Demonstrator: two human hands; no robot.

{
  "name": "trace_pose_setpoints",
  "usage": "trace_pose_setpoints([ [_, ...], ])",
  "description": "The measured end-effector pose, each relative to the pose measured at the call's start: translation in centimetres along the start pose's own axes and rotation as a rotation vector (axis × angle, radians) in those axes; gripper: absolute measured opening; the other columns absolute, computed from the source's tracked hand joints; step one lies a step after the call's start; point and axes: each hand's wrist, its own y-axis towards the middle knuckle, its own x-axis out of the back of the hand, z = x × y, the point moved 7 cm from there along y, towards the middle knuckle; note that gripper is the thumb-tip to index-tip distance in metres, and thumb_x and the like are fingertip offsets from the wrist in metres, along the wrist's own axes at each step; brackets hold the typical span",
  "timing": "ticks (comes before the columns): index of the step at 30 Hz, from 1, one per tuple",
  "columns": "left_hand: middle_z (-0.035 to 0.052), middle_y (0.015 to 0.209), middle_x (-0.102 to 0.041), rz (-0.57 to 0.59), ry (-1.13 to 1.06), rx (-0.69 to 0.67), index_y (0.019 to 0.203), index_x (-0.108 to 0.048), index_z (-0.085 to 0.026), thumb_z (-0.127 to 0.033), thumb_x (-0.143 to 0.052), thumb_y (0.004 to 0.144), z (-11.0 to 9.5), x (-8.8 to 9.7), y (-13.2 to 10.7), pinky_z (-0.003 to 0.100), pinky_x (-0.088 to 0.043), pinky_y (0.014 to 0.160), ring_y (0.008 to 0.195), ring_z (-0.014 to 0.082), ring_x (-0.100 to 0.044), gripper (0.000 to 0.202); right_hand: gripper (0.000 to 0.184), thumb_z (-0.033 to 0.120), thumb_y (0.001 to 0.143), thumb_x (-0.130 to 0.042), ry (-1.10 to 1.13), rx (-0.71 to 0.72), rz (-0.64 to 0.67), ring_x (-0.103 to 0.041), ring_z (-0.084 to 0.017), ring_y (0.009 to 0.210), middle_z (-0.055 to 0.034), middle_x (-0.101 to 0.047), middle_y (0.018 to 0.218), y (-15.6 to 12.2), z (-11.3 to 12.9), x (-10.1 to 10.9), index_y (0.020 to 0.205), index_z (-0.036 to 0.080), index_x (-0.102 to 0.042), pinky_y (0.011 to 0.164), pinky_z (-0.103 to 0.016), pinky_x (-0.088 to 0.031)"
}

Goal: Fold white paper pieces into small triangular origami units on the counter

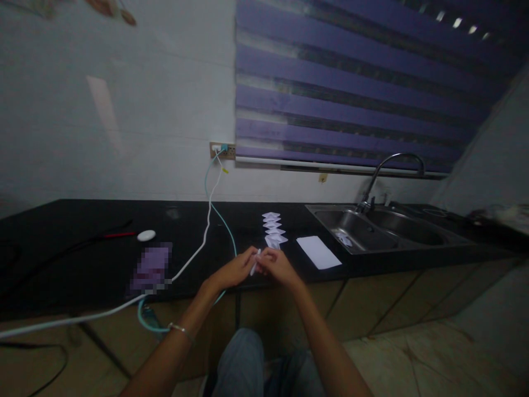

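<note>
- Fingers (265,257) of left hand (242,266) and right hand (278,264) are clamped on folded paper (253,270).
- Black counter (188,227) is fitted with sink (359,238), beneath striped blind (351,91).
- Forearms (316,325) are angled inward.

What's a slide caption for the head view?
Left hand and right hand hold a small white piece near folded white papers on a black counter.

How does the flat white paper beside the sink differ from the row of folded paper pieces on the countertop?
Shape: the flat white paper is a plain four-cornered shape, while the folded paper pieces have pointed ends.
Size: the flat white paper is larger than any single folded piece.
Arrangement: the flat white paper lies by itself; the folded pieces line up in a row.
Both are white and rest on the black countertop.
</note>
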Motion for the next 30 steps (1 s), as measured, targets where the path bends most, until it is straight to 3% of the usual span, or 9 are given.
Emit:
trace_pose_setpoints([
  [7, 0.0009, 0.087, -0.058, 0.01, 0.021, -0.031, 0.101, -0.049, -0.021, -0.042, -0.025, 0.096, -0.5, -0.1, -0.1, 0.027, -0.041, 0.078, 0.078, 0.0148, -0.054, 0.032, 0.035, 0.049, 0.074, -0.066, 0.013, -0.009, -0.046, -0.056, -0.01, 0.05, 0.0006, -0.062, 0.059, -0.1, 0.3, -0.1, 0.073, 0.017, -0.053, 0.045, -0.019, -0.042],
  [15, 0.0025, 0.083, -0.058, -0.059, 0.183, -0.054, 0.093, -0.054, -0.02, -0.039, -0.029, 0.095, -0.8, 0.2, -0.4, 0.028, -0.042, 0.074, 0.075, 0.0167, -0.053, 0.031, 0.026, 0.042, 0.077, -0.061, -0.034, -0.014, -0.075, -0.057, -0.011, 0.049, 0.0001, -0.062, 0.06, -0.3, 0.2, -0.3, 0.074, 0.017, -0.054, 0.044, -0.02, -0.043],
  [19, 0.0066, 0.096, -0.06, -0.083, 0.184, -0.098, 0.103, -0.057, -0.02, -0.035, -0.032, 0.094, -1.1, 0.2, -0.3, 0.03, -0.043, 0.082, 0.088, 0.0197, -0.054, 0.03, 0.015, 0.032, 0.079, -0.053, -0.215, 0.055, -0.203, -0.054, -0.011, 0.048, 0.0, -0.061, 0.061, -0.7, 0.2, 0.1, 0.073, 0.018, -0.056, 0.042, -0.02, -0.04],
  [24, 0.0088, 0.108, -0.057, -0.097, 0.238, -0.135, 0.118, -0.053, -0.02, -0.032, -0.035, 0.093, -1.9, 0.4, -0.5, 0.033, -0.04, 0.091, 0.099, 0.0208, -0.053, 0.033, 0.015, 0.023, 0.079, -0.048, -0.519, 0.211, -0.437, -0.051, -0.013, 0.054, -0.0008, -0.057, 0.059, -1.5, 1.9, 0.9, 0.067, 0.018, -0.055, 0.05, -0.023, -0.037],
  [30, 0.0067, 0.104, -0.056, -0.079, 0.317, -0.092, 0.119, -0.053, -0.022, -0.036, -0.047, 0.088, -2.1, 0.4, -0.5, 0.031, -0.043, 0.082, 0.093, 0.0206, -0.053, 0.034, 0.012, 0.024, 0.078, -0.049, -0.537, 0.211, -0.407, -0.054, -0.015, 0.058, -0.0012, -0.059, 0.063, -1.4, 2.4, 0.7, 0.071, 0.019, -0.056, 0.055, -0.024, -0.04],
])
